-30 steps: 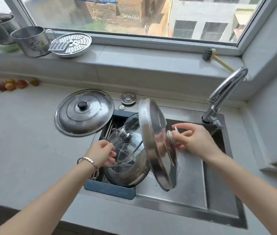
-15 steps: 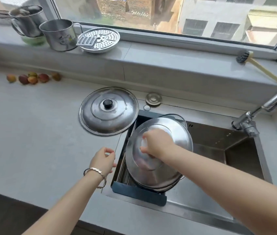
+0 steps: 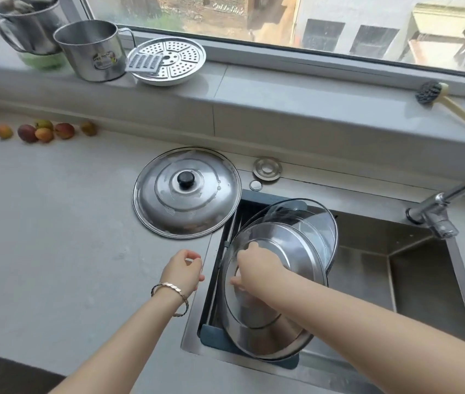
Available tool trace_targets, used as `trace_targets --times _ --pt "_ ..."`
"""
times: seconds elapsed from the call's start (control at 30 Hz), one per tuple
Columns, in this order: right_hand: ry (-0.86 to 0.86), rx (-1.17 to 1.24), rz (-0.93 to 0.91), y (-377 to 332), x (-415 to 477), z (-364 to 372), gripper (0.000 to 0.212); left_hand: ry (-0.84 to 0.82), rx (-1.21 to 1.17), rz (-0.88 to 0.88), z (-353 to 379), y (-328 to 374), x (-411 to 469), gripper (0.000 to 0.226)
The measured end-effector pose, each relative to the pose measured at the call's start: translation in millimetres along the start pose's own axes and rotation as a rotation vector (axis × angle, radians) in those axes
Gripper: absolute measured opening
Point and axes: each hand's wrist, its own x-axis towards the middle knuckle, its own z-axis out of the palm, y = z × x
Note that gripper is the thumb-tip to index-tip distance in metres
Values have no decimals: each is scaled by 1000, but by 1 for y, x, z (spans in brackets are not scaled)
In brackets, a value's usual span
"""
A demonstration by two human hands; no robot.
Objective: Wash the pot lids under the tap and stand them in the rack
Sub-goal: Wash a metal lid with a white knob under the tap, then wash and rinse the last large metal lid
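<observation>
A steel lid (image 3: 291,245) leans in the dark blue rack (image 3: 214,338) at the sink's left end, its top facing me. My right hand (image 3: 254,265) is closed on the knob at its centre, which the hand hides. Behind it a glass lid (image 3: 311,220) stands tilted in the same rack. A larger steel lid (image 3: 187,191) with a black knob lies flat on the counter, left of the sink. My left hand (image 3: 183,270) hovers over the counter beside the rack, fingers loosely curled, holding nothing.
The tap (image 3: 436,211) reaches in from the right over the steel sink (image 3: 413,282). A drain cover (image 3: 267,168) lies behind the sink. Steel mugs (image 3: 92,49), a steamer plate (image 3: 168,61) and a brush (image 3: 430,93) sit on the windowsill. Several fruits (image 3: 43,130) lie at far left.
My right hand carried the steel lid from upright over the sink leftward and set it leaning in the rack in front of the glass lid. My left hand let go of the glass lid and withdrew.
</observation>
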Motion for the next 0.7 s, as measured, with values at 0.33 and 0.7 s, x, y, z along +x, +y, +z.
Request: trace_targets --times 0.33,0.7 --pt "385 446 76 55 22 -77 23 101 607 303 -9 93 87 44" --pt "358 666 191 112 34 -83 18 113 981 78 -2 119 179 55"
